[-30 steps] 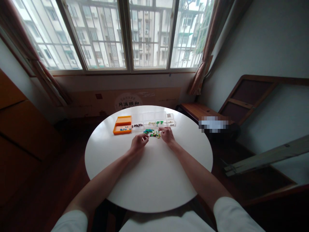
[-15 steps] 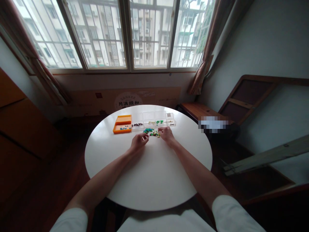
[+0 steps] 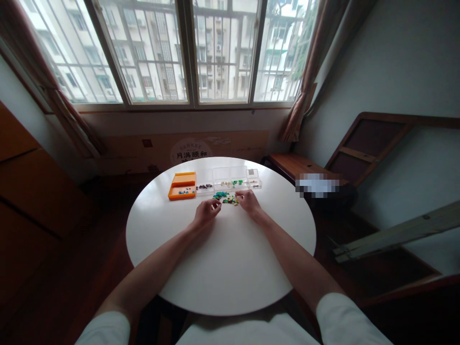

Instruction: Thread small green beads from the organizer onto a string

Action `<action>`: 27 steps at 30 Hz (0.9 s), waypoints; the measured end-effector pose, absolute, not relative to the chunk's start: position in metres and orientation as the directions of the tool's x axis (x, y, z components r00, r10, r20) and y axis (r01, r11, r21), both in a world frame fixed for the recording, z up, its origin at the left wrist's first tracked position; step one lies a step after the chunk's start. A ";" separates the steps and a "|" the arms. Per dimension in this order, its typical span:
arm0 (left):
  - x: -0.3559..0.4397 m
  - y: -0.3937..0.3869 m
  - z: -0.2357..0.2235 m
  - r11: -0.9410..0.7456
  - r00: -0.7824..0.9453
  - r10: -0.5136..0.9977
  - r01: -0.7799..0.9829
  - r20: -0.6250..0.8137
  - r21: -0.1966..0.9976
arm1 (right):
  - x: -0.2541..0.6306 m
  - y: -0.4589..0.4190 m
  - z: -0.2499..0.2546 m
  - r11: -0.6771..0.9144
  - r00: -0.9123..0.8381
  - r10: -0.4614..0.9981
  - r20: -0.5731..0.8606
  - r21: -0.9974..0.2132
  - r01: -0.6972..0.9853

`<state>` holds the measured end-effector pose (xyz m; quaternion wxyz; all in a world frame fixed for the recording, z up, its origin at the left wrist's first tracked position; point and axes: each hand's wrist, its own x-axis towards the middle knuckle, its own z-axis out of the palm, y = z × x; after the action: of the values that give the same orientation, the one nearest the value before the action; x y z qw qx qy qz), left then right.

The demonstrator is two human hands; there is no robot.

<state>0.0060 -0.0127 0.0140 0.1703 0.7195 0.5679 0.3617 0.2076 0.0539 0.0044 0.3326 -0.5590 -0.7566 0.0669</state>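
Observation:
My left hand (image 3: 207,212) rests on the white round table (image 3: 223,268), its fingers curled in at the near left of a pile of small coloured bricks. From the right, my right hand (image 3: 248,201) reaches over the pile with its fingers drawn together. Anything between the fingertips of either hand is too small to make out. Blue and teal bricks (image 3: 221,195) lie at the back of the pile, with green, yellow and dark bricks (image 3: 230,201) in front. Behind stands a clear compartment box (image 3: 230,171) holding dark, cream and green pieces. An orange tray (image 3: 182,195) on its left holds several small blue pieces.
A window with bars spans the wall ahead, above a printed cardboard panel (image 3: 143,148). Right of the table is a low wooden bench (image 3: 298,165) with a blurred pale object on it. A wooden plank (image 3: 395,232) leans farther right.
My right hand's fingers have shifted slightly over the bricks. The left hand stays almost in place. The view has tipped a little, and the boxes have not visibly moved.

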 end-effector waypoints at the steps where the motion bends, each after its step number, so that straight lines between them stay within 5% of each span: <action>1: 0.006 -0.013 0.014 -0.299 0.094 0.940 0.693 0.329 0.656 | 0.208 0.053 0.005 0.374 -0.151 0.888 0.434 -0.490 0.788; 10: 0.006 -0.013 0.016 -0.294 0.098 0.942 0.700 0.321 0.650 | 0.211 0.054 0.010 0.426 -0.078 0.854 0.515 -0.604 0.674; 27: 0.007 -0.013 0.016 -0.281 0.085 0.945 0.710 0.317 0.646 | 0.211 0.054 0.006 0.373 -0.105 0.868 0.486 -0.496 0.784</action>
<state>0.0069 -0.0127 0.0158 0.1657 0.7177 0.5763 0.3540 0.2113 0.0538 0.0056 0.3702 -0.5573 -0.7411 0.0564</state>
